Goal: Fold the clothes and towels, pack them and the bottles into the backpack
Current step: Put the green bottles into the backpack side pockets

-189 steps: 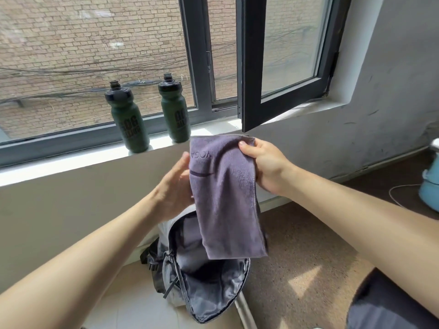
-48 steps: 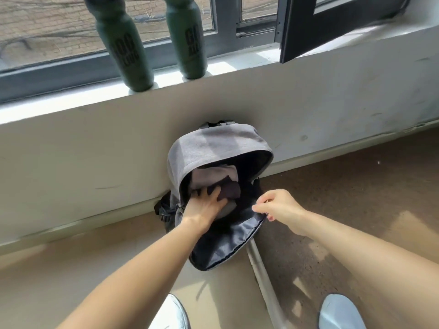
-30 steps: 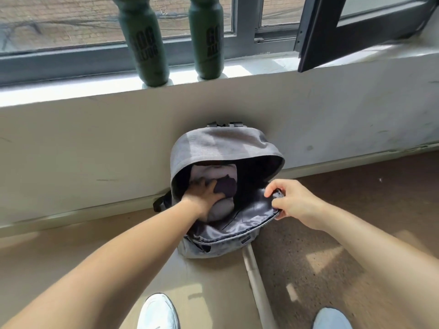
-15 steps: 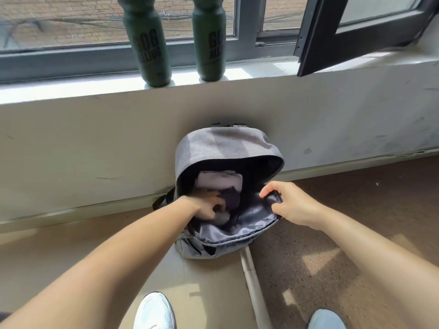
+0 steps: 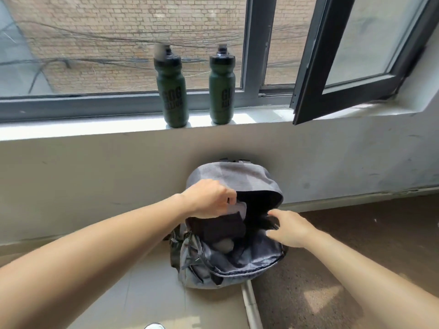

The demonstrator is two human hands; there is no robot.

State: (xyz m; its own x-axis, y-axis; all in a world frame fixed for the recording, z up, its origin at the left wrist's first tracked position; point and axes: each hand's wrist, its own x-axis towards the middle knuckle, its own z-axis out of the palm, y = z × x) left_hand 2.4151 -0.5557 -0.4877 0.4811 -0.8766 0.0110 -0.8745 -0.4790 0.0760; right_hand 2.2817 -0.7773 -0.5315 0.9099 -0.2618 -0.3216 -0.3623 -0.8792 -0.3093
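The grey backpack leans against the wall under the window, its mouth wide open. Inside lie a folded dark cloth and a pale cloth behind it. My left hand hovers at the upper left of the opening, fingers curled above the pale cloth; whether they hold anything is hidden. My right hand rests with spread fingers on the right edge of the front flap. Two dark green bottles stand upright side by side on the window sill.
A black window sash swings inward over the sill at the right. A pale pipe runs along the floor from the backpack toward me. The toe of a white shoe shows at the bottom edge.
My left hand has come up out of the backpack, leaving the dark cloth inside. My right hand has loosened its grip on the flap. The view has tilted up to the bottles.
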